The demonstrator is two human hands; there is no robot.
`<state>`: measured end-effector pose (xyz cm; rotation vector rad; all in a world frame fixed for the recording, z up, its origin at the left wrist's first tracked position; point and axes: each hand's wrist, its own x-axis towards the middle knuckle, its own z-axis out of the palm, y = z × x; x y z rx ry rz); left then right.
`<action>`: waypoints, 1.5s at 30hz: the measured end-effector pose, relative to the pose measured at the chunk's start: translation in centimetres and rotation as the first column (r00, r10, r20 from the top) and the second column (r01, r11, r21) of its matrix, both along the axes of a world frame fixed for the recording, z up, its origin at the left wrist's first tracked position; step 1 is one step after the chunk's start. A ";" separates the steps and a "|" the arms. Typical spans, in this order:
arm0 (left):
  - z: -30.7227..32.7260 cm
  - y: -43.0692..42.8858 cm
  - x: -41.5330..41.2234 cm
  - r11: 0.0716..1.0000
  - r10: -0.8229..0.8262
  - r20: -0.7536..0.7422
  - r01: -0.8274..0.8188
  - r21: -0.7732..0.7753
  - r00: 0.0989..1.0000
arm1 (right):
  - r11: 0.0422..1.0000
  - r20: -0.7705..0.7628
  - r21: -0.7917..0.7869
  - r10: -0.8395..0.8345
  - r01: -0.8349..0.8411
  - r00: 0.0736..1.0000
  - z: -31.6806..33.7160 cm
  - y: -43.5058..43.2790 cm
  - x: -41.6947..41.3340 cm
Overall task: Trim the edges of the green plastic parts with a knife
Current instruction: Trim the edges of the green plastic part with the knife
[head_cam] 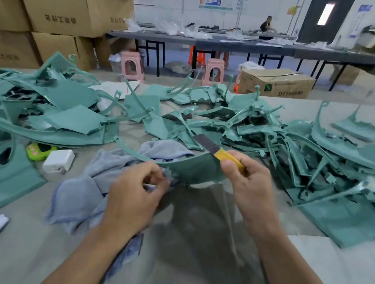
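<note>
Blade of your knife (205, 144) lies up-left from your right hand (250, 181) – fingers wrapped on its yellow handle. Green part (193, 168) runs left–right between both hands; your left hand (135, 196) pinches its near-left edge

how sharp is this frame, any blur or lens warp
Head view: wide-angle warp bows the far tables and cardboard boxes; edges smear, notably the green parts at right; the left hand is slightly motion-blurred; the right hand and yellow knife read fairly clear; soft, even light, faint shadows.
</note>
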<state>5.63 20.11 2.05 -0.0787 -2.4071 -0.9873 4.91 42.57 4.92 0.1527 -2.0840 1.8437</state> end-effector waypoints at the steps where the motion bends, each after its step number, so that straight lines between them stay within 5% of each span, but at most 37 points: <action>1: -0.3 1.3 0.5 0.994 -0.101 0.037 0.102 -0.030 0.994 | 0.999 0.008 -0.048 0.005 -0.005 1.000 0.0 -0.2 0.2; 5: -1.0 5.4 1.2 0.945 -0.324 0.122 0.316 0.080 0.938 | 0.972 0.106 -0.218 0.112 -0.087 0.988 -0.2 -1.5 0.9; 10: -1.1 5.5 1.1 0.949 -0.296 0.167 0.269 0.165 0.941 | 0.800 0.257 -0.562 0.409 -0.209 0.876 -0.9 -3.0 1.6; 15: -2.0 5.3 0.3 0.925 -0.287 0.261 0.195 0.327 0.922 | 0.753 0.238 -0.628 0.425 -0.196 0.873 -0.5 -2.3 1.2; 19: -1.8 5.1 -1.6 0.801 -0.380 0.382 0.093 0.592 0.842 | 0.778 0.377 -0.624 0.384 -0.076 0.843 -1.4 -2.1 0.9; 24: -1.9 4.3 -3.0 0.985 0.084 0.339 -0.130 0.116 0.937 | 0.720 0.458 -0.691 0.363 0.069 0.811 -2.0 -2.4 0.9; 28: -0.8 5.3 -4.3 0.975 0.023 0.447 -0.119 0.188 0.894 | 0.662 0.455 -0.742 0.381 0.106 0.805 -1.9 -2.5 0.5; 33: 0.6 4.8 -5.3 0.686 -0.509 0.445 0.035 0.727 0.737 | 0.608 0.421 -0.789 0.432 0.087 0.797 -1.8 -3.1 0.1; 39: 0.8 3.0 -3.6 0.594 -0.463 0.223 0.114 0.796 0.858 | 0.591 0.298 -0.807 0.426 -0.013 0.854 -1.7 -2.4 0.3; 43: 0.7 -0.2 -4.2 0.906 -0.140 0.012 0.123 0.404 0.990 | 0.671 0.224 -0.736 0.363 -0.086 0.904 -1.4 -1.6 0.5; 45: 0.1 -0.5 -3.8 0.982 -0.070 -0.049 0.077 0.171 0.996 | 0.756 0.189 -0.640 0.328 -0.137 0.925 -1.4 -1.5 0.7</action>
